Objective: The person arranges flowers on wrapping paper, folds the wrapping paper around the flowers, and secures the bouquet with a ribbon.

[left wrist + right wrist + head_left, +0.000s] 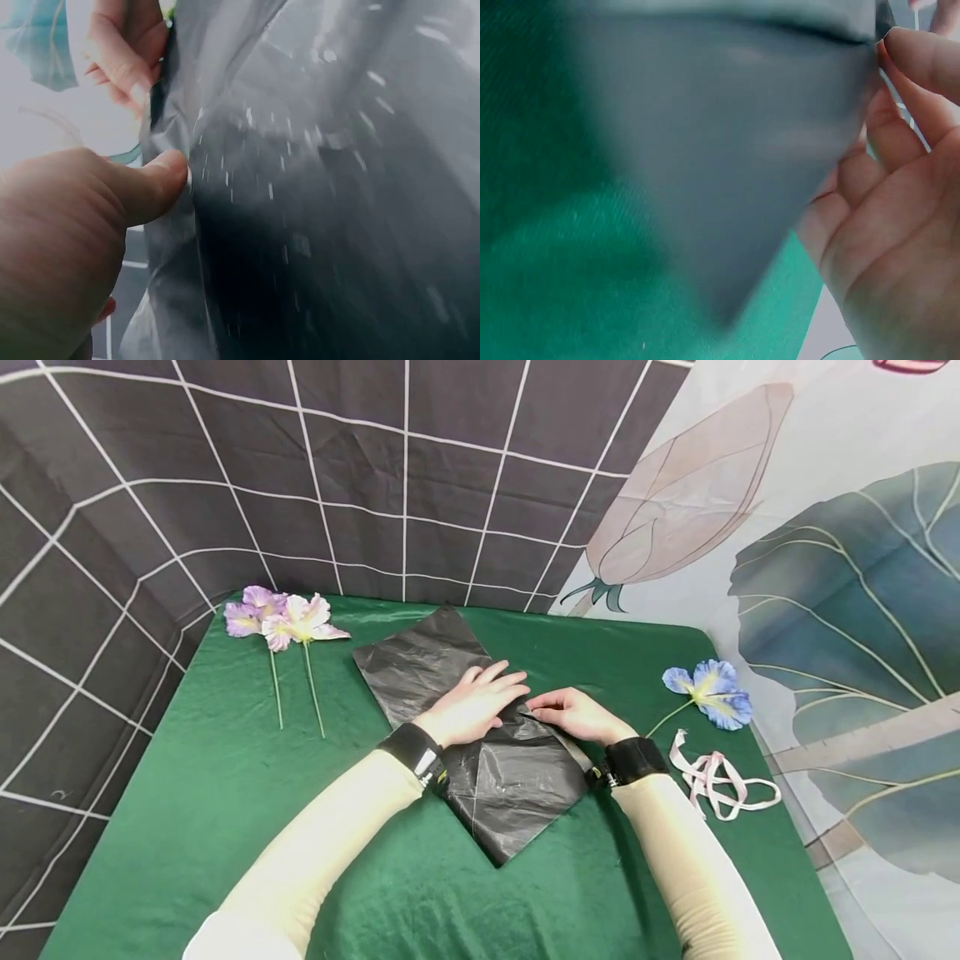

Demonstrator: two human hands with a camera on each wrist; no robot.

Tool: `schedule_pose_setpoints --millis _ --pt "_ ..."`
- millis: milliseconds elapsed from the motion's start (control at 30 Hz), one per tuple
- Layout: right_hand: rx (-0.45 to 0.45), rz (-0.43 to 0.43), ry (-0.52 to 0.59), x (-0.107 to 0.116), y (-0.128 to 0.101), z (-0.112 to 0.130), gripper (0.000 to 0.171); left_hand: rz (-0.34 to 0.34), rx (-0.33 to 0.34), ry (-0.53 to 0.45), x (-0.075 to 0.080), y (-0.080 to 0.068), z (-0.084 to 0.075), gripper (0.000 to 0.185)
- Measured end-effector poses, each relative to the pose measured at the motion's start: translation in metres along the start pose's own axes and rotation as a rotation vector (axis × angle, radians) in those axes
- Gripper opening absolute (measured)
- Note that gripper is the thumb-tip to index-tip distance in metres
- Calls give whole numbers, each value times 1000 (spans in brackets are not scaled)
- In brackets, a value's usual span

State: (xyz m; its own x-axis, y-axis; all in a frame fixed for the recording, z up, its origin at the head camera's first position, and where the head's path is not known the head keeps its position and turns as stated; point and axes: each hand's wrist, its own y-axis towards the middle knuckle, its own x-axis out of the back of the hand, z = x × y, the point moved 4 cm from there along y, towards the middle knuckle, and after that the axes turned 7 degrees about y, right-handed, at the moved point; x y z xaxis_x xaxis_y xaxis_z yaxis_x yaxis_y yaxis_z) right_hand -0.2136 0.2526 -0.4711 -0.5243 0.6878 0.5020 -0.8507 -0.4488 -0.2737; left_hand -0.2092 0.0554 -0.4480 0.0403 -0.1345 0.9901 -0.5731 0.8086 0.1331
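Observation:
A creased black sheet of wrapping paper (517, 785) lies at a slant on the green cloth, with a folded edge running across it. My left hand (476, 702) rests on the sheet near its middle, fingers stretched out toward the right; in the left wrist view its thumb (161, 180) touches the paper's folded edge. At that edge, my right hand (577, 714) pinches the paper between thumb and forefinger. Close up in the right wrist view, a pointed, blurred paper corner (720, 187) hangs beside the curled fingers (892, 139).
Two artificial flowers, one purple (255, 610) and one pale pink (303, 620), lie at the left back. On the right are a blue flower (716, 693) and a loose pale ribbon (723, 785). Behind the green-covered table (187, 827) hangs a dark gridded cloth (360, 468).

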Motion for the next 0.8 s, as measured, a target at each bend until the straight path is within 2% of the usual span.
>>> schedule_pose_setpoints --millis 100,233,400,500,567,667,800 --pt "32 -43 -19 -1 3 1 23 -17 -44 21 -1 7 -4 67" --pt "60 -102 -43 -1 5 3 19 -112 -71 74 -3 10 -1 62" --pt "38 -176 -98 2 2 4 21 -252 -131 118 5 8 6 30" --pt "36 -235 -138 7 0 4 22 -329 -179 93 16 0 12 10" --pt "52 -276 -163 11 -2 4 22 -362 -193 81 25 -8 16 8" --pt "94 -332 -162 18 -7 5 22 -375 -184 94 37 -22 21 4" --pt "143 -418 -203 26 -13 3 22 -352 -183 110 50 -43 27 6"
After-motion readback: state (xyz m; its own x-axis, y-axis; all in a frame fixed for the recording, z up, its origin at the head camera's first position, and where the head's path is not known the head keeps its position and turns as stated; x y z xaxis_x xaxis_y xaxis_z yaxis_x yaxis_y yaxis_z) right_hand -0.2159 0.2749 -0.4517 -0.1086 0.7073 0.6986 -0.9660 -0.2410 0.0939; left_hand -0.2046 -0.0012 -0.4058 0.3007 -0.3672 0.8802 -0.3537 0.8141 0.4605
